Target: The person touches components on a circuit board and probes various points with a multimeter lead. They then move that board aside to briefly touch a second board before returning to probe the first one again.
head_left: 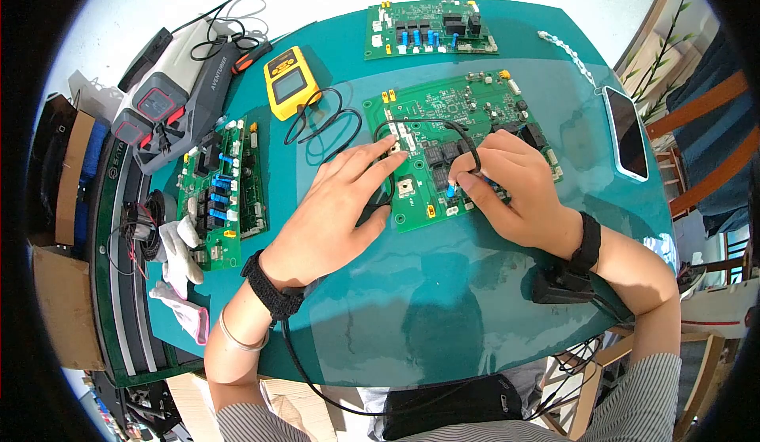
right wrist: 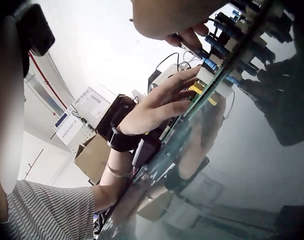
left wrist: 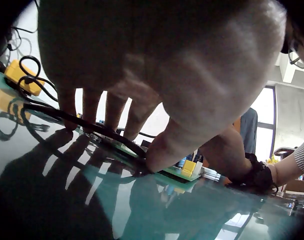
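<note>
A large green circuit board [head_left: 475,98] lies flat on the teal mat. My left hand [head_left: 328,204] has its fingers spread, with fingertips on the board's left part by the white connectors; in the left wrist view, this hand [left wrist: 157,65] arches over a black cable. My right hand [head_left: 514,193] pinches a thin probe at the end of a black cable [head_left: 443,122], above the dark relays and beside a blue part [head_left: 451,191]. In the right wrist view the probe [right wrist: 189,45] slants down from the fingers toward the blue parts. Its exact contact point cannot be told.
A yellow meter [head_left: 290,86] with coiled cable lies behind my left hand. Another board [head_left: 431,29] is at the back, and one [head_left: 218,197] stands at the left beside gloves [head_left: 180,256] and a grey tool case [head_left: 190,98]. A phone [head_left: 625,133] lies at the right.
</note>
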`<move>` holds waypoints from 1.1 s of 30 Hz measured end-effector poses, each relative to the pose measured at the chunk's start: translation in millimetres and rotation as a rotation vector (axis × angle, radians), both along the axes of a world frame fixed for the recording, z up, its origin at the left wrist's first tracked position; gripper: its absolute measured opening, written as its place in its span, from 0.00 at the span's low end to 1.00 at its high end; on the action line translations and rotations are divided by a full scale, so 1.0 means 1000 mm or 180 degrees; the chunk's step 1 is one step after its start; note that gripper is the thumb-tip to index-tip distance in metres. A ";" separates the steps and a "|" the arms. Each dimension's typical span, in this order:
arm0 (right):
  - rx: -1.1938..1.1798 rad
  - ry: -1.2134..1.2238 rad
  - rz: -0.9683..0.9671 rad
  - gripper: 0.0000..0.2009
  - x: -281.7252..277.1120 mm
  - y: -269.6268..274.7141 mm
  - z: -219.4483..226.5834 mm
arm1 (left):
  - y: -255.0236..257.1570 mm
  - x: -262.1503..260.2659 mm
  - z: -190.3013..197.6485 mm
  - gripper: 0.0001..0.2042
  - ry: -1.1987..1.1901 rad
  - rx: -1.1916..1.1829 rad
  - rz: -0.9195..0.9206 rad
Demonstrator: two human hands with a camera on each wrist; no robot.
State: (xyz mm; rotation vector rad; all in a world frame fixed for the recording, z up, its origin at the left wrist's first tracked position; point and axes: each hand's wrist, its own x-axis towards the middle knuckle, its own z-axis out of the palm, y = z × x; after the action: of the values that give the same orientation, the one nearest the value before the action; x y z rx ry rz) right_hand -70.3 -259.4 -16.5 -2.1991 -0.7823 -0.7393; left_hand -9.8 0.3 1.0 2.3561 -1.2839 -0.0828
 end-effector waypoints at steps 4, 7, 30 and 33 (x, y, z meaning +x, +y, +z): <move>-0.0030 -0.0056 0.0036 0.04 0.000 -0.001 -0.001 | 0.000 0.000 0.001 0.34 0.0017 -0.0004 0.0000; -0.0009 -0.0078 0.0083 0.04 0.000 -0.001 -0.001 | 0.000 0.000 0.000 0.35 0.0104 -0.0086 -0.0008; 0.0325 0.0069 -0.0110 0.04 -0.006 0.008 0.015 | -0.004 -0.001 0.006 0.20 0.0028 -0.0506 -0.0061; 0.0404 0.0245 -0.0255 0.04 -0.009 0.010 0.021 | -0.006 -0.007 0.006 0.20 0.0192 -0.0581 -0.0167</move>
State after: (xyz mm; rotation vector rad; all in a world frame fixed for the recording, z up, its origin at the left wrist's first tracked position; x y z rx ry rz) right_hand -79.1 -249.5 4.4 -2.1409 -0.5955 -0.7188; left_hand -16.9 -5.4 7.1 2.1506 -1.2685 -0.0504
